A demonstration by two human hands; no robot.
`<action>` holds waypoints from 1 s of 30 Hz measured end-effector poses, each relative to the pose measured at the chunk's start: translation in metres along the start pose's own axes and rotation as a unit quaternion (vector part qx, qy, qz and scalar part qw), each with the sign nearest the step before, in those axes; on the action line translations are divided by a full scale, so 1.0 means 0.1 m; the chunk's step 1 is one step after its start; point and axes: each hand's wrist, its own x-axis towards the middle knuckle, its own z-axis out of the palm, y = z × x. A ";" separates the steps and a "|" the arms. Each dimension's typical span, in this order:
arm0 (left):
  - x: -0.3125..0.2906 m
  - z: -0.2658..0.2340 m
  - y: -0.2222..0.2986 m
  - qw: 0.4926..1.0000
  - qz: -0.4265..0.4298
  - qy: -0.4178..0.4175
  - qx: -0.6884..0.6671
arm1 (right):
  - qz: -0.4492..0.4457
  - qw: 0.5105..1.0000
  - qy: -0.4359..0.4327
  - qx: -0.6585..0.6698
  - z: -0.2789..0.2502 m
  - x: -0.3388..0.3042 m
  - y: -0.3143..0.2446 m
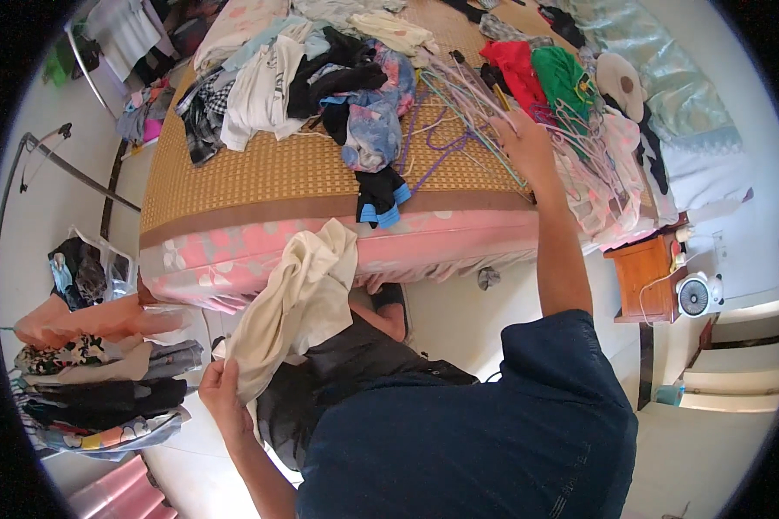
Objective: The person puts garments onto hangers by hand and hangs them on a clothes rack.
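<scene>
My left hand (224, 400) is closed on the edge of a cream garment (290, 298), which drapes across my lap and up against the side of the bed. Stretched out over the bed, my right hand (526, 145) has its fingers closed around a pale pink clothes hanger (472, 85) among a loose heap of them. A purple hanger (446, 156) lies on the woven mat just left of that hand. To its right, more pink hangers (593, 151) spread over a sheer pink-white cloth (619, 143). Exactly how many hangers the fingers hold is hidden.
Heaped clothes, including a white shirt (264, 91) and a tie-dyed garment (376, 125), cover the bed's left. Red (521, 73) and green (563, 82) garments lie beyond my right hand. A loaded clothes rack (104, 394) stands left; a small fan (694, 295) and wooden cabinet (645, 278) right.
</scene>
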 end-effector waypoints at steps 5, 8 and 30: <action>-0.02 0.02 -0.04 1.000 -0.013 -0.007 -0.003 | -0.092 0.974 -0.133 -0.158 0.16 -0.24 -0.12; -0.02 0.01 -0.08 1.000 -0.016 0.007 -0.010 | -0.097 0.967 -0.098 -0.216 0.43 -0.69 -0.07; -0.02 0.02 -0.13 0.999 -0.023 0.004 0.037 | -0.034 0.989 0.071 -0.122 0.71 -0.76 0.85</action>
